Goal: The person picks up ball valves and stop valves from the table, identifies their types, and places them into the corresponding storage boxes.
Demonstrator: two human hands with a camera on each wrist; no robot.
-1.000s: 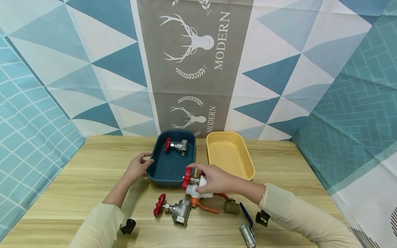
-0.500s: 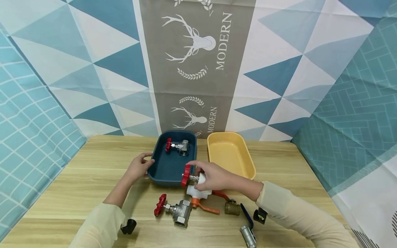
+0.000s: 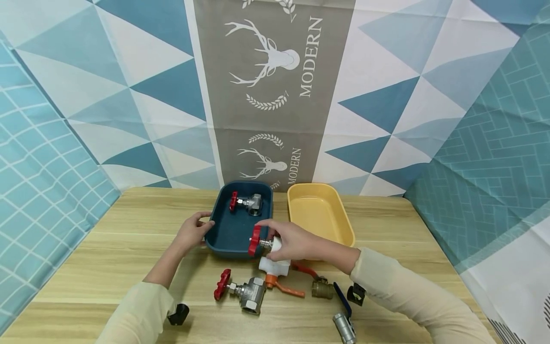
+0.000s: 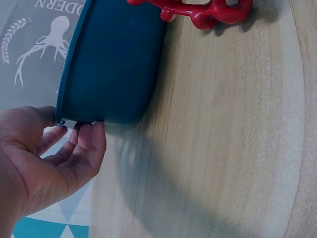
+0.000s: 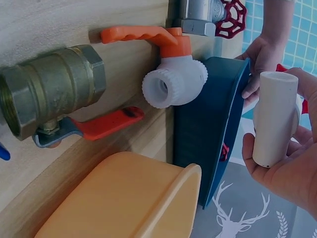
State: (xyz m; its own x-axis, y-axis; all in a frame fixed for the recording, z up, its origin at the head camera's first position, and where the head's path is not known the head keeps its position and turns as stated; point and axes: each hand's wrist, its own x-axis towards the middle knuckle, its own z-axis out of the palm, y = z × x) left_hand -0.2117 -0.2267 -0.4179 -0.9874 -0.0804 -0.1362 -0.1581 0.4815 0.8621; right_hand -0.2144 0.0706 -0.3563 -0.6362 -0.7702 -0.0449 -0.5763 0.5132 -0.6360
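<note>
The right hand [image 3: 294,241] pinches the white plastic stop valve [image 5: 275,119] by its body, at the blue tray's [image 3: 232,234] near right corner. It seems light and stiff (smooth, maybe slippery); the body is the safer hold, since the red handwheel [image 3: 255,240] could turn. The left hand [image 3: 194,233] pinches the tray's left rim.

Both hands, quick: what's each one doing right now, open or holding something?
Left hand: closed, gripping the edge of the blue tray.
Right hand: closed, holding the white valve with the red handwheel.
</note>
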